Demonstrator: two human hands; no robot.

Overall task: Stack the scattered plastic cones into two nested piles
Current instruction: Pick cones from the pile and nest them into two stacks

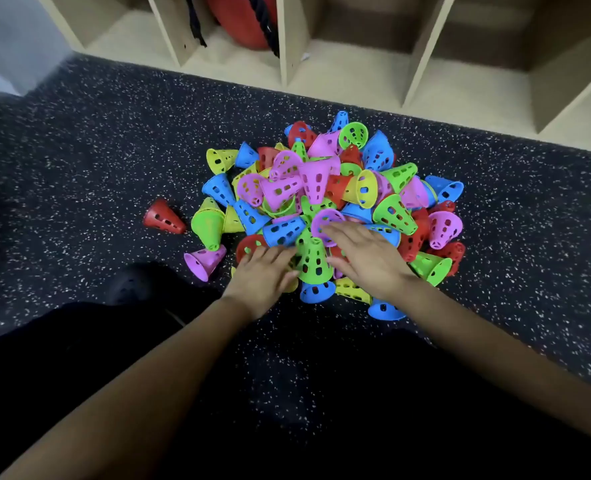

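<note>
While wooden cubby shelves span the top of the frame | speckled dark floor fills the middle | heap of cones at center, unstacked | left hand and right hand flat, fingers spread, flanking 1 upright green cone | lone red cone center-left.

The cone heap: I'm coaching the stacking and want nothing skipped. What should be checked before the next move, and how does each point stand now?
1. Both hands at the heap: ok, left hand and right hand flank the upright green cone.
2. Green cone gripped: cannot tell.
3. Nested piles started: not ok, none visible.
4. Strays gathered: not ok, red cone lies apart.
5. Floor space for piles: ok.
</note>
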